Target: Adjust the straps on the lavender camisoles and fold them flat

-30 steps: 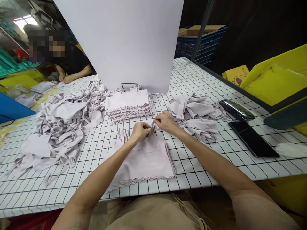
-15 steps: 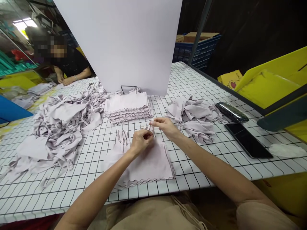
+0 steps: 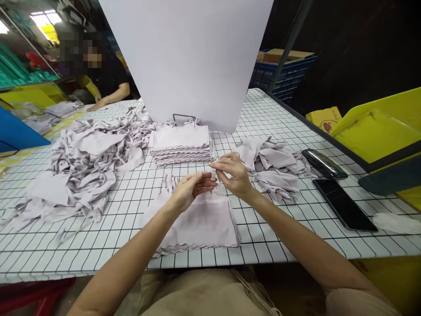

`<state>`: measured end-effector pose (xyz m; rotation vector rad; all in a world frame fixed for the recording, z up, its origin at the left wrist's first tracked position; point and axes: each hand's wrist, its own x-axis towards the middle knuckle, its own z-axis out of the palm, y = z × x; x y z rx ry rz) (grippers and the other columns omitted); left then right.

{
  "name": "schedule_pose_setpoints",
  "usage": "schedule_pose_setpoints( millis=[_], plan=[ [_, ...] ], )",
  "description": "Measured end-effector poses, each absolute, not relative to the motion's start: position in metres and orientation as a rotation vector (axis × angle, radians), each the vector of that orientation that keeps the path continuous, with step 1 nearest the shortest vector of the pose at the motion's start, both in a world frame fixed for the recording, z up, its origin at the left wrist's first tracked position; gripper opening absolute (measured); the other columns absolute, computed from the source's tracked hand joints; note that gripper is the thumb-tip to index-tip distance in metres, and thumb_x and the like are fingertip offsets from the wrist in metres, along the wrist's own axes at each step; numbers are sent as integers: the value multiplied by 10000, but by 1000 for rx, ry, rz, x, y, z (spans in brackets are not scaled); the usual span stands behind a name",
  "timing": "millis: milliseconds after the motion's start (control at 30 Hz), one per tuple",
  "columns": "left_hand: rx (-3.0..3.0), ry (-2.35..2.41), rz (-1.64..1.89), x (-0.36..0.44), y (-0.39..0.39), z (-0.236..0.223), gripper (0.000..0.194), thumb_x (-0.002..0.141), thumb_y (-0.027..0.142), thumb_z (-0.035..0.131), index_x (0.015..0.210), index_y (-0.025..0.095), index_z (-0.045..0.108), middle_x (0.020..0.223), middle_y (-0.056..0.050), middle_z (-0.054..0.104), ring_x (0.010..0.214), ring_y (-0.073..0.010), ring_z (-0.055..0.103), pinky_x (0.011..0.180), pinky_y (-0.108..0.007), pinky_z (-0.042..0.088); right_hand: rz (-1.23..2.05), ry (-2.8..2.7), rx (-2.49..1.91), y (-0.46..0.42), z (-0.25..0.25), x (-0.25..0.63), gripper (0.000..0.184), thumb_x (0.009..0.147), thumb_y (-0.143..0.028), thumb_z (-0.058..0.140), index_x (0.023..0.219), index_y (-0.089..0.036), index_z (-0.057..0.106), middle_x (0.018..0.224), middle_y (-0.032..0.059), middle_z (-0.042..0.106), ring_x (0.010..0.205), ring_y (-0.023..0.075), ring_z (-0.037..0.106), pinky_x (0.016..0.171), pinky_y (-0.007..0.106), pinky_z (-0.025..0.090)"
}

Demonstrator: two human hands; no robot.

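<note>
A folded stack of pale lilac garments [image 3: 204,226] with wavy hems lies in front of me, its straps at the far end. Just above that end, my right hand [image 3: 235,175] is closed, thumb and fingers pinching a pale strap [image 3: 213,176]. My left hand [image 3: 194,188] meets it from the left, fingers loosely curled with their tips against the same strap; its exact grip is partly hidden. More straps [image 3: 169,182] lie gathered left of my hands. Behind them sits a second, taller stack [image 3: 180,142] of the same garments.
A tangled garment heap [image 3: 88,153] covers the left of the gridded table. On the right lie loose garments [image 3: 269,156], a shiny black case [image 3: 324,163] and a phone [image 3: 344,204]. A white board [image 3: 190,61] stands behind; a co-worker [image 3: 108,74] sits at far left.
My left hand has loosened from a tight pinch, its fingers stretching toward the strap. My right hand has curled in closer to it. The whole view has shifted slightly; the co-worker's arms have moved.
</note>
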<state>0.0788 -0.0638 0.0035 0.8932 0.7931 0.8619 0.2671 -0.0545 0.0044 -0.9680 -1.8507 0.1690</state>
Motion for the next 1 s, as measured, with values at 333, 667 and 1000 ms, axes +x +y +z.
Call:
schedule_pose_setpoints(
  millis=[333, 667, 1000],
  plan=[
    [963, 897, 874, 76, -81, 10, 314, 656, 363, 893, 814, 127, 758, 762, -53, 726, 658, -120, 627, 687, -287, 532, 755, -1773, -927, -66, 4, 271, 284, 923, -233, 547, 1133, -250, 738, 959, 58, 765, 943, 213, 686, 877, 419, 533],
    [1439, 1005, 908, 66, -89, 1, 258, 783, 394, 774, 837, 144, 745, 788, -64, 725, 710, -163, 644, 659, -291, 516, 994, -1917, -950, -80, 8, 270, 107, 868, -316, 723, 862, -230, 785, 783, 30, 710, 742, 157, 645, 689, 311, 525],
    [2018, 1182, 840, 52, -101, -28, 55, 901, 222, 638, 872, 181, 662, 866, -51, 667, 811, -183, 604, 751, -325, 480, 952, -1970, -1137, -88, -16, 265, 104, 909, -209, 594, 833, -202, 665, 788, 15, 694, 745, 157, 631, 701, 300, 505]
  ],
)
